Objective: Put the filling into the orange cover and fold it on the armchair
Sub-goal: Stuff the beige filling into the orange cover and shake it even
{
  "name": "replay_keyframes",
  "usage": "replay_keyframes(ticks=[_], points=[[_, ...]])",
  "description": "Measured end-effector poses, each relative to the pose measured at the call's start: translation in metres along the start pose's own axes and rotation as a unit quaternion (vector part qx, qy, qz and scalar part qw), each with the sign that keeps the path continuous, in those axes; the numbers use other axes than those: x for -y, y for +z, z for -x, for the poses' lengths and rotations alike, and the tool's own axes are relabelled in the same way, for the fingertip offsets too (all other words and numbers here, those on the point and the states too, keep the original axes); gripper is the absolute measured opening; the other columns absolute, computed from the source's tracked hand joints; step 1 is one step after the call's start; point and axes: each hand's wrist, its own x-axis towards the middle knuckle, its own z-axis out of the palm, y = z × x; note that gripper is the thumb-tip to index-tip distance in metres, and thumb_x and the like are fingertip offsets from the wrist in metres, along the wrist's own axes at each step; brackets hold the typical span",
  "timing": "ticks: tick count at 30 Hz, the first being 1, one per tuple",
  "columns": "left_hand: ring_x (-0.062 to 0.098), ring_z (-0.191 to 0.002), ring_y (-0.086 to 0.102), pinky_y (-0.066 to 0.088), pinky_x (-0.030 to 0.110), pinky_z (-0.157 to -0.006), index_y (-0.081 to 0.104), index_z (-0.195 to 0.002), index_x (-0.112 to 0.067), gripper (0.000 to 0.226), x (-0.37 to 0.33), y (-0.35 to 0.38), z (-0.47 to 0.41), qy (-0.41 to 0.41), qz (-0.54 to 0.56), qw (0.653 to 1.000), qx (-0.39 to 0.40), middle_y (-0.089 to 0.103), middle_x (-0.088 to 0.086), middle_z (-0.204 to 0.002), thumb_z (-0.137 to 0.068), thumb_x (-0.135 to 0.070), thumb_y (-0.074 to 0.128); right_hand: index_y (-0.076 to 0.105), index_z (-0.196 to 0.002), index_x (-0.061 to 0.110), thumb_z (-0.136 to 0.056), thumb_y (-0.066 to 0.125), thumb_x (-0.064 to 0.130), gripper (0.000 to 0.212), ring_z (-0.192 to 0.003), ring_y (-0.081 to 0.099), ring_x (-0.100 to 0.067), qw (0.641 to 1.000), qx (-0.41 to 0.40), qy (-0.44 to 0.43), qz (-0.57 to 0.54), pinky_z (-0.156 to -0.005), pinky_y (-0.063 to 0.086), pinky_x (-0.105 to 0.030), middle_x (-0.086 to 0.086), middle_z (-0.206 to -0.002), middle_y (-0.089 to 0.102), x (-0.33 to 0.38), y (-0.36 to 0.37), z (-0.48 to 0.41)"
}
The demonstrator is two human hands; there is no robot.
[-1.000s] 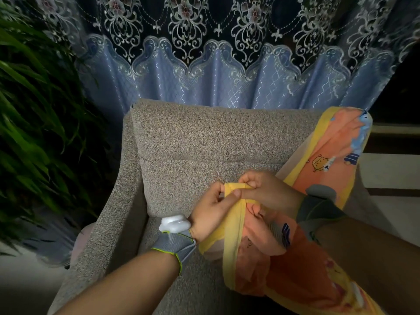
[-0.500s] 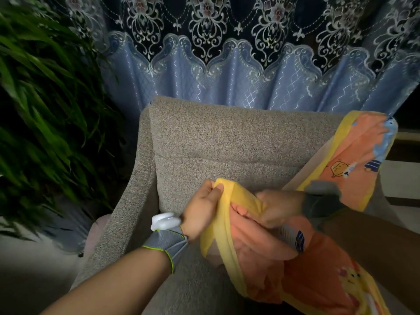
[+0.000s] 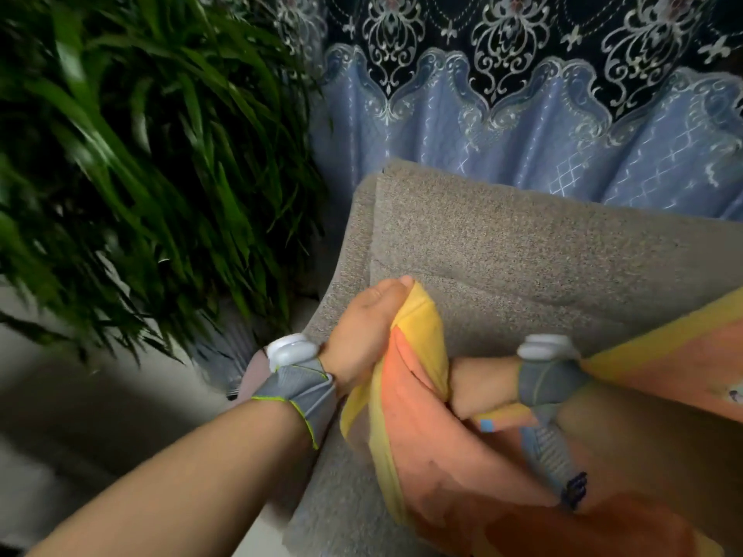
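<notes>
The orange cover [image 3: 442,468] with a yellow border lies over the seat and right side of the grey armchair [image 3: 522,251]. My left hand [image 3: 366,335] grips the yellow edge of the cover's opening and holds it up near the armchair's left arm. My right hand [image 3: 478,383] is pushed into that opening up to the wrist, so its fingers are hidden inside the fabric. The filling itself is not visible; it may be inside the cover.
A large green leafy plant [image 3: 132,166] stands close to the left of the armchair. A blue and dark patterned curtain [image 3: 522,114] hangs behind it. Pale floor [image 3: 60,396] shows at the lower left.
My right hand has gone deeper into the cover's opening. My left hand has pulled the yellow edge wider. The view has swung left, bringing more of the plant in.
</notes>
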Motion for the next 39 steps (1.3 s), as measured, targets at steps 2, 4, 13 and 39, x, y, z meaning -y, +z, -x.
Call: replay_keyframes(ticks=[2,4,13,39], points=[[0.01,-0.053,0.041,0.033,0.03,-0.059,0.051,-0.058,-0.021,0.035,-0.005,-0.015,-0.001,0.002,0.006,1.0,-0.01,0.046,-0.007,-0.053,-0.091,-0.031,0.052,0.058,-0.113,0.0,-0.079,0.059,0.012,0.035,-0.088,0.051,-0.016,1.0,0.006,-0.012,-0.015,-0.072,0.047,-0.018,-0.006,-0.097,0.061,0.011,0.001,-0.013],[0.01,-0.052,0.037,0.03,0.03,-0.055,0.049,-0.059,-0.021,0.035,-0.007,-0.026,-0.003,0.006,-0.003,1.0,-0.027,0.043,-0.006,-0.053,-0.093,-0.028,0.05,0.062,-0.112,0.004,-0.072,0.065,0.02,0.043,-0.099,0.061,-0.021,0.999,0.018,-0.038,-0.017,-0.09,0.051,-0.03,-0.011,-0.109,0.068,0.016,0.009,-0.028],[0.014,-0.061,0.04,0.033,0.032,-0.061,0.05,-0.066,-0.022,0.03,0.006,-0.059,-0.018,-0.009,-0.044,0.998,-0.034,0.044,0.001,-0.063,-0.078,-0.048,0.057,0.053,-0.059,0.005,-0.058,0.053,0.037,0.032,-0.075,0.063,-0.031,0.987,-0.157,0.02,0.01,-0.066,0.044,-0.03,-0.016,-0.072,0.063,0.004,0.028,-0.054],[0.009,-0.063,0.054,0.047,0.024,-0.064,0.057,-0.081,-0.016,0.01,0.189,-0.071,-0.008,-0.318,-0.26,0.902,0.136,0.056,0.002,-0.073,-0.076,-0.008,0.062,0.054,-0.124,0.008,-0.088,0.059,0.025,0.04,-0.106,0.051,-0.012,0.971,0.049,0.094,-0.213,-0.079,0.042,-0.009,0.01,-0.11,0.058,-0.092,0.197,-0.12]])
